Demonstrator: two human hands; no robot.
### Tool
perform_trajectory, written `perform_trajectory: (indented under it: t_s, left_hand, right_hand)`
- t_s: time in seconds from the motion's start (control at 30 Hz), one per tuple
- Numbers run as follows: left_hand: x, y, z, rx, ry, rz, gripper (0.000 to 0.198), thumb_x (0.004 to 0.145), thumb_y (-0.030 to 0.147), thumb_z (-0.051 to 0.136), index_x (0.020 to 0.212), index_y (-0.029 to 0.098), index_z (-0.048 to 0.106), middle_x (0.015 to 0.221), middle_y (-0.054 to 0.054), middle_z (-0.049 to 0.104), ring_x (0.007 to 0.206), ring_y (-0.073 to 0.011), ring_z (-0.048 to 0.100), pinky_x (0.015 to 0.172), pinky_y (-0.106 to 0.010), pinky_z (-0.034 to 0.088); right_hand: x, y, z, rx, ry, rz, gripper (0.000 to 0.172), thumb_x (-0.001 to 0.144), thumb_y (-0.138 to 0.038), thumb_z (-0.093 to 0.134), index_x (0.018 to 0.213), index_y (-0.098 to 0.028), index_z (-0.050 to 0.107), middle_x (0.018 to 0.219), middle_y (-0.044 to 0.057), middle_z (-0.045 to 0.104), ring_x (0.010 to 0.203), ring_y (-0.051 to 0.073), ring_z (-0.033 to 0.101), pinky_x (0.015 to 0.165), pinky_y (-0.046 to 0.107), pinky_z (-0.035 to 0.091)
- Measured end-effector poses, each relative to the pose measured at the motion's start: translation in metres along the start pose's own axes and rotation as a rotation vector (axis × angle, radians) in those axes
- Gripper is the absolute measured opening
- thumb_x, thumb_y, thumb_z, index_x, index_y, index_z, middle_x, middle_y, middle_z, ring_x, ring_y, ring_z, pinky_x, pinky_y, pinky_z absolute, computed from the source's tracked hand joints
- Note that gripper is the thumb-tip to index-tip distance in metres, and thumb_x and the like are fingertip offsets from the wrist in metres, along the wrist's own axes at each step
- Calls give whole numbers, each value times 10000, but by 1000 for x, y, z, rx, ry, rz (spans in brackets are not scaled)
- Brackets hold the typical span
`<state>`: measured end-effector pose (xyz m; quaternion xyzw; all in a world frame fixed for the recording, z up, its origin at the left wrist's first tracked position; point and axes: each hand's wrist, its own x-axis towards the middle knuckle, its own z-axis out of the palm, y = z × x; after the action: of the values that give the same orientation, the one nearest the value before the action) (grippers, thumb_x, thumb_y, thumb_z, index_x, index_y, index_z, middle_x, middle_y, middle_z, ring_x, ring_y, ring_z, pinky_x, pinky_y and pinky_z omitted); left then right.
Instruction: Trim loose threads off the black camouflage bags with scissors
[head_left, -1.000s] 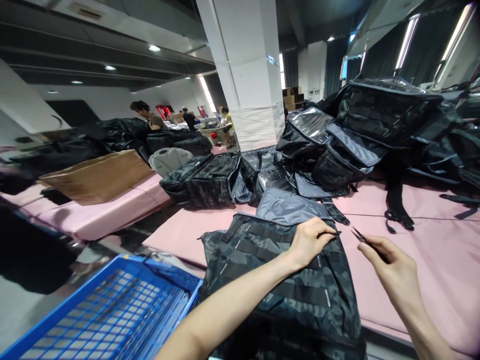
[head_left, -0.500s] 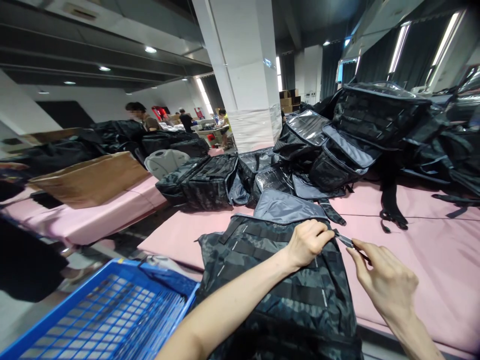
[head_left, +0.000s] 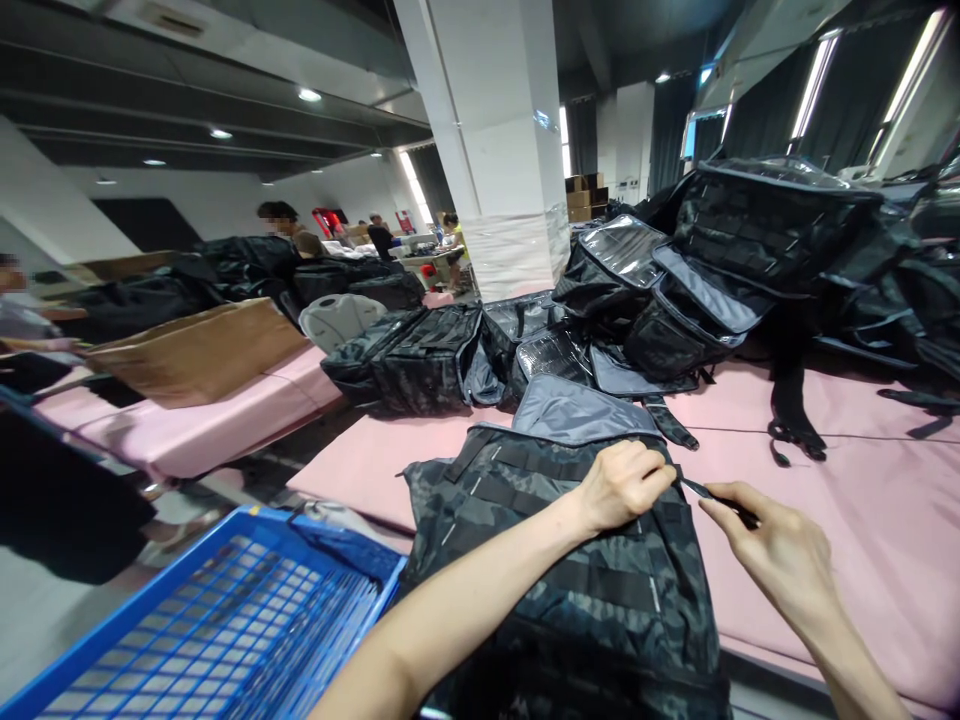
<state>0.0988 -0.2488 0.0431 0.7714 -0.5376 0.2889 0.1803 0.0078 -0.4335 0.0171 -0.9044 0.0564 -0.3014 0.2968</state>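
Two hands meet at the camo bag on the pink counter — left hand pinching its edge, right hand bringing small snips back in, grip clenched. Bag pile behind.

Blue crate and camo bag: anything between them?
Head view: nothing separate sits between the blue crate and the camo bag; the crate's right corner meets the bag's left edge. The left hand rests on the bag.
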Motion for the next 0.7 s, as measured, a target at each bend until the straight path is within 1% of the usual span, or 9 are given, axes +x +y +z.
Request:
perform_trajectory:
  t_s: [0.07, 0.13, 0.23, 0.3, 0.37, 0.47, 0.53, 0.6, 0.7]
  left_hand:
    - [0, 0, -1, 18, 18, 10, 364, 956, 201, 310, 862, 161, 660, 761, -64, 641, 660, -119, 523, 619, -260, 395]
    - [0, 0, -2, 36, 39, 23, 356, 953, 192, 321, 864, 157, 663, 756, -61, 645, 662, -121, 526, 618, -258, 391]
    - [-2, -1, 0, 14, 35, 17, 350, 948, 196, 334, 871, 156, 673, 763, -66, 650, 671, -126, 534, 629, -259, 401]
    - [-2, 1, 2, -56, 26, -33, 346, 938, 209, 352, 864, 165, 687, 762, -70, 650, 676, -131, 541, 638, -259, 413]
    - [1, 5, 3, -198, 54, -177, 299, 906, 229, 417, 836, 174, 703, 763, -71, 648, 697, -136, 553, 659, -257, 430]
    - [11, 13, -2, -589, 91, -622, 182, 810, 253, 561, 800, 162, 718, 721, -44, 635, 662, -129, 543, 631, -242, 434]
    - [19, 17, -8, -886, 30, -898, 165, 754, 233, 603, 810, 131, 721, 630, -7, 590, 565, -97, 476, 557, -219, 389]
    - [24, 18, -14, -1087, -31, -1033, 180, 722, 198, 600, 817, 100, 717, 557, 23, 524, 508, -66, 397, 512, -200, 325]
    - [25, 18, -18, -1177, -15, -1081, 163, 687, 169, 600, 774, 84, 708, 525, 42, 475, 503, -51, 356, 518, -198, 290]
  right_hand:
    - [1, 7, 1, 233, -84, 101, 413, 749, -619, 573, 785, -229, 703, 781, 25, 708, 672, 193, 647, 566, 268, 458]
    - [2, 10, 2, 337, -98, 164, 370, 726, -573, 622, 794, -218, 697, 812, 24, 711, 729, 197, 656, 621, 267, 485]
    - [1, 7, 4, 193, -32, 124, 364, 719, -582, 611, 824, -247, 708, 830, 7, 713, 708, 199, 655, 599, 277, 469]
    - [0, 2, 4, 92, 6, 84, 380, 733, -601, 577, 829, -259, 714, 815, 7, 712, 658, 200, 646, 559, 286, 446]
    - [1, -2, 5, 125, 17, 100, 375, 746, -588, 574, 816, -246, 710, 790, 12, 709, 650, 197, 644, 568, 286, 453]
    - [2, -5, 4, 294, 79, 153, 340, 752, -534, 618, 829, -211, 691, 803, 22, 707, 701, 185, 646, 630, 272, 484]
    - [2, -8, 4, 288, 172, 95, 328, 774, -500, 622, 877, -196, 685, 837, 32, 704, 681, 168, 626, 624, 266, 478]
    - [4, -13, 5, 191, 236, -58, 297, 809, -458, 605, 907, -190, 684, 852, 37, 700, 639, 148, 599, 607, 263, 457]
    - [6, -20, 9, 53, 287, -231, 240, 842, -401, 583, 900, -196, 693, 818, 30, 697, 625, 138, 595, 603, 261, 429]
